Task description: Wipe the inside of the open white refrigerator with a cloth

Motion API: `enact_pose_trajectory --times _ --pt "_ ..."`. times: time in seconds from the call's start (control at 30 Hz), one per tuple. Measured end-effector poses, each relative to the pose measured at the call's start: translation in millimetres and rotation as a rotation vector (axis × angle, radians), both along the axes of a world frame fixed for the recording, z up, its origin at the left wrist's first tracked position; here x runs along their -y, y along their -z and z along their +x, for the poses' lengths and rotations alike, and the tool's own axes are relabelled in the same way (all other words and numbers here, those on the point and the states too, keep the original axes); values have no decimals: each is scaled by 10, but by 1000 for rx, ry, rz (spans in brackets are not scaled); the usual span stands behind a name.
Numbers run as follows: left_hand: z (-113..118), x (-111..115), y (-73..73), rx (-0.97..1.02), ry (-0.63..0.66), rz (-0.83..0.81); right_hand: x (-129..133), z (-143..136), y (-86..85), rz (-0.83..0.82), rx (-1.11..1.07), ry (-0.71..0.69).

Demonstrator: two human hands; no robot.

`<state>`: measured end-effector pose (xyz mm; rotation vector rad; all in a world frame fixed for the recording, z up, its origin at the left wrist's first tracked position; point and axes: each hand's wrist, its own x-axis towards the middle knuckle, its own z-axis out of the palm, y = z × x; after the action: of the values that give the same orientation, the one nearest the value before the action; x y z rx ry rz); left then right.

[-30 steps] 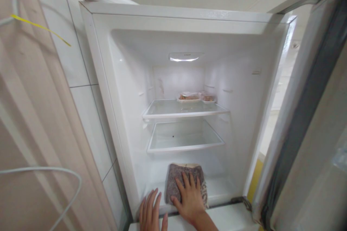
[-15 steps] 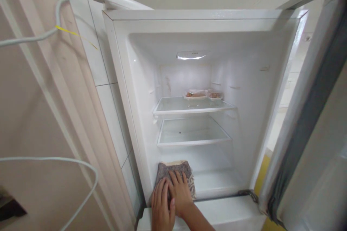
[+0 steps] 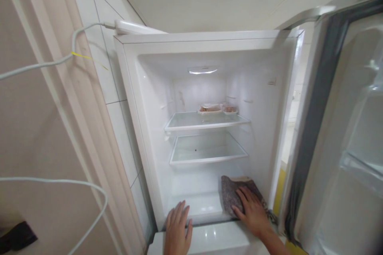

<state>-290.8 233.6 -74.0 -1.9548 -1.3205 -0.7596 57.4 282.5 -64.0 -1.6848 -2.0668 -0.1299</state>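
Pressing flat on a grey-brown cloth (image 3: 235, 193), the right hand (image 3: 253, 213) has its fingers spread and laid on top of the fabric rather than curled around it, so nothing is clamped. That cloth lies on the white floor of the open fridge (image 3: 209, 44), at the right side of the compartment, close to the right inner wall and near the front lip. The left hand (image 3: 177, 229) rests palm down on the front edge of the fridge floor at the left, fingers straight and slightly apart, holding nothing, well apart from the cloth.

Above them sit 2 glass shelves: the lower shelf (image 3: 208, 160) is bare apart from a small dark speck, and the upper shelf (image 3: 206, 124) carries 2 shallow food trays (image 3: 209, 108) wrapped in clear film, pushed to the back right. A lamp (image 3: 202, 71) glows in the compartment ceiling. The fridge door (image 3: 344, 127) stands swung out on the right, its dark seal facing the camera. On the left, white wall tiles (image 3: 101, 71) meet a beige curtain (image 3: 38, 127), and a white cable (image 3: 60, 60) with a yellow tag runs to a white plug block lying on top of the fridge.
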Motion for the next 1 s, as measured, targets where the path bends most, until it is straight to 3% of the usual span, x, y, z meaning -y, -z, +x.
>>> enact_pose_trajectory --times 0.07,0.2,0.4,0.57,0.73,1.0 --pt "-5 8 2 -24 -9 -3 13 23 -49 -24 12 55" --pt "-63 -8 -79 -102 -4 7 63 -254 -206 -98 38 136" --pt "-144 -160 -226 -230 -2 22 135 -403 -261 -174 38 -33" --pt "-82 -224 -193 -234 -36 80 15 -401 -304 -200 51 -32" --pt "-7 -187 -140 -181 -69 76 -222 -614 -445 -282 55 39" --pt "-8 -271 -29 -184 -88 85 -586 -1166 -690 -478 -47 -254"
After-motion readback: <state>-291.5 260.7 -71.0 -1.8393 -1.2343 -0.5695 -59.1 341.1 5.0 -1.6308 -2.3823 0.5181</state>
